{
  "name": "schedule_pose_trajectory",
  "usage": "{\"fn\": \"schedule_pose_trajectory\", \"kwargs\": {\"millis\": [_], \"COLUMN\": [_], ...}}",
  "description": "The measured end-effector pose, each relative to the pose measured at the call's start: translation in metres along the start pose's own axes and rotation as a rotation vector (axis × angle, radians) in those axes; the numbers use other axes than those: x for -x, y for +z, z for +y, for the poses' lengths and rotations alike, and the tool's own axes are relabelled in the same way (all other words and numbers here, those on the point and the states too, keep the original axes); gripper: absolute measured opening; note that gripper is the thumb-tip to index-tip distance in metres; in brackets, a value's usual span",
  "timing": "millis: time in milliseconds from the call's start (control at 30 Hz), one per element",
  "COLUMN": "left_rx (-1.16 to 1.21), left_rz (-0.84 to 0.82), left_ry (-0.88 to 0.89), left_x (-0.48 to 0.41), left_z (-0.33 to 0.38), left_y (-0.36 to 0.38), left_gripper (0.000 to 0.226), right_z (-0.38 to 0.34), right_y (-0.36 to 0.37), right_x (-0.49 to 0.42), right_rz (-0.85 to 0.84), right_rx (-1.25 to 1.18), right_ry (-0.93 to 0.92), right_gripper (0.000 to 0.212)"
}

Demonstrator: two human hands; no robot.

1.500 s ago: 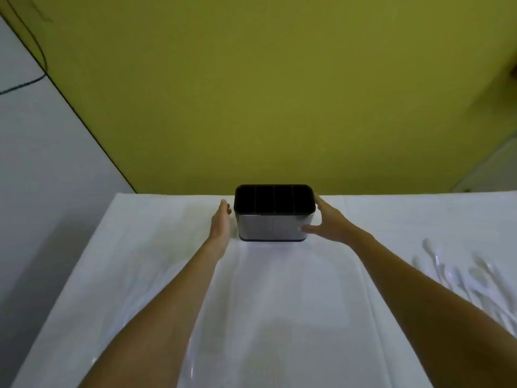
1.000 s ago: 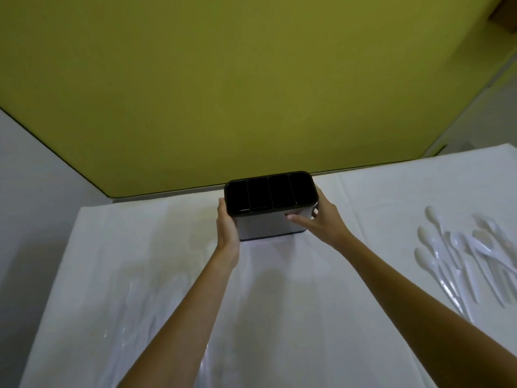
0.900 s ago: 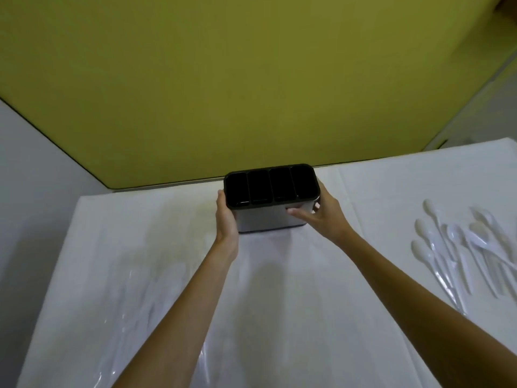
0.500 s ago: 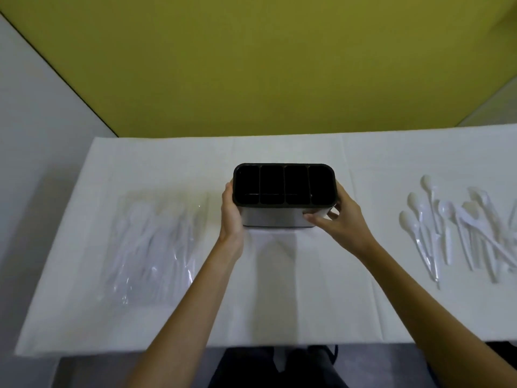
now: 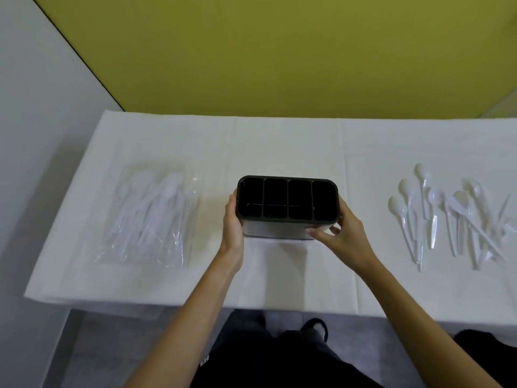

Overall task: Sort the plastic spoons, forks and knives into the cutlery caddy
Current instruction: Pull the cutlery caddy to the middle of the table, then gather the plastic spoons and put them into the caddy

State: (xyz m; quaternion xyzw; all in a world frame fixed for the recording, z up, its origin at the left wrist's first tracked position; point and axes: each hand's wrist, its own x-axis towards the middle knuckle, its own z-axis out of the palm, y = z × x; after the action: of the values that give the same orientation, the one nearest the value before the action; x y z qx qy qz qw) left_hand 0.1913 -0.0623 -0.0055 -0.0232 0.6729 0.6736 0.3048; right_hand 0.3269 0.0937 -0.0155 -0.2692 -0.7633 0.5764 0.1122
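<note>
left hand (image 5: pixel 233 228) clasps caddy (image 5: pixel 287 200) at left end; right hand (image 5: pixel 342 233) grips right end, thumb on front face, fingers curled behind; caddy has come from far edge to middle of table (image 5: pixel 279 141), between bagged cutlery (image 5: pixel 148 217) at left and loose cutlery (image 5: pixel 447 217) at right; lifted or resting, cannot tell; compartments empty; likely meaning: caddy now within reach, sorting not begun

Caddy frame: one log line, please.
caddy: empty | left hand: grips caddy | right hand: grips caddy | loose cutlery: right | bagged cutlery: left
</note>
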Motion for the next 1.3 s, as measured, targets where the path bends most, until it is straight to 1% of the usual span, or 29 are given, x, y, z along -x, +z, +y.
{"fn": "schedule_pose_trajectory", "kwargs": {"millis": [167, 333, 400, 467, 533, 600, 667, 733, 767, 833, 900, 1033, 1167, 1300], "left_rx": [0.01, 0.024, 0.042, -0.016, -0.108, -0.167, -0.202, -0.269, -0.295, -0.355, -0.395, -0.491, -0.642, -0.753], "left_rz": [0.025, 0.04, 0.06, 0.055, 0.002, -0.11, -0.168, -0.268, -0.313, -0.413, -0.501, -0.588, -0.644, -0.543], "left_ry": [-0.027, -0.032, -0.012, 0.052, 0.146, 0.211, 0.235, 0.261, 0.27, 0.274, 0.261, 0.217, 0.108, 0.023], "left_x": [0.001, -0.003, -0.015, -0.03, -0.041, -0.047, -0.044, -0.038, -0.035, -0.026, -0.018, -0.004, 0.007, 0.006], "left_z": [-0.004, 0.005, 0.016, 0.036, 0.059, 0.078, 0.087, 0.088, 0.087, 0.085, 0.08, 0.064, 0.034, -0.004], "left_y": [0.0, -0.003, -0.009, -0.008, 0.001, 0.026, 0.043, 0.066, 0.075, 0.097, 0.118, 0.161, 0.206, 0.24], "left_gripper": [0.055, 0.051, 0.05, 0.046, 0.044, 0.045, 0.049, 0.055, 0.054, 0.046, 0.044, 0.045, 0.046, 0.049], "right_z": [0.002, -0.002, 0.001, 0.005, 0.008, 0.011, 0.012, 0.014, 0.016, 0.023, 0.031, 0.049, 0.066, 0.079], "right_y": [0.0, -0.005, -0.012, -0.023, -0.031, -0.044, -0.049, -0.059, -0.061, -0.069, -0.076, -0.092, -0.127, -0.171], "right_x": [0.0, 0.003, 0.006, 0.013, 0.022, 0.03, 0.033, 0.037, 0.039, 0.046, 0.053, 0.065, 0.069, 0.063], "right_rz": [-0.039, -0.092, -0.121, -0.068, 0.023, 0.164, 0.248, 0.359, 0.404, 0.51, 0.578, 0.625, 0.601, 0.559], "right_rx": [0.014, 0.051, 0.123, 0.173, 0.161, 0.084, 0.051, 0.015, 0.01, 0.005, 0.007, -0.007, 0.016, 0.065], "right_ry": [0.026, 0.015, 0.008, 0.048, 0.094, 0.149, 0.163, 0.187, 0.184, 0.189, 0.211, 0.249, 0.274, 0.297], "right_gripper": [0.084, 0.085, 0.093, 0.096, 0.089, 0.079, 0.072, 0.067, 0.064, 0.058, 0.051, 0.043, 0.039, 0.033]}}
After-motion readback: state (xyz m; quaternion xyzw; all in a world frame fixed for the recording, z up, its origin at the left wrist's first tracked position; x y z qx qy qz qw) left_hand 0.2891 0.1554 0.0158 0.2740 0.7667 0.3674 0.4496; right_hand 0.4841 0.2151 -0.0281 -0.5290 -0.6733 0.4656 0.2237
